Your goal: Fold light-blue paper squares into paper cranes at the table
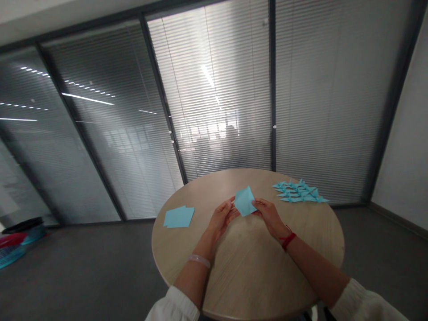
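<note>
A square sheet of light blue paper [244, 201] is held up over the middle of the round table, one corner pointing away from me. My left hand [223, 216] grips its left corner, with some fingers reaching behind the sheet. On the opposite side, my right hand [267, 214] pinches the right corner between thumb and fingers. To the left lies a loose stack of blue paper sheets [179, 217]. Several folded blue paper cranes [299, 191] sit in close rows at the table's far right.
The round wooden table [247, 276] stands before a glass partition with blinds [220, 89]. Blue and red baskets or tubs [15, 245] are on the floor at far left. A white wall [404, 133] rises on the right.
</note>
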The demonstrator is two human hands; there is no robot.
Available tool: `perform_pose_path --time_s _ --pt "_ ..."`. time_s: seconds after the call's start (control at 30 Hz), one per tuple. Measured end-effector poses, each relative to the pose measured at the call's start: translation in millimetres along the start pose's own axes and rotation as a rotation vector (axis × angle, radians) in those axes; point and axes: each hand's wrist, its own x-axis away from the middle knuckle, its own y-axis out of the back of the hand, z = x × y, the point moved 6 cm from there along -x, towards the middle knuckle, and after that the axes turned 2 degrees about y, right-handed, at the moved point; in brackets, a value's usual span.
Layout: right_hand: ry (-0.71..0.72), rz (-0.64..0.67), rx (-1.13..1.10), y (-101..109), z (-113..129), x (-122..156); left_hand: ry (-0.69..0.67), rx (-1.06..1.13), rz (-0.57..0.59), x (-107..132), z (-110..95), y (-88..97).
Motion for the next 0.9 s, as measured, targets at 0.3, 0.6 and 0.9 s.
perform_pose_path --time_s 0.3,0.6,0.9 --pt "0.051 0.002 0.092 0 -1 -1 -0.01 -0.024 0.018 -1 2 -0.4" --pt "0.091 0.054 0.219 -6 4 1 -0.027 -0.083 -0.011 0 1 -2.2" --pt "0.089 0.113 0.228 -10 4 2 -0.047 -0.174 -0.106 1 -2 2.6"
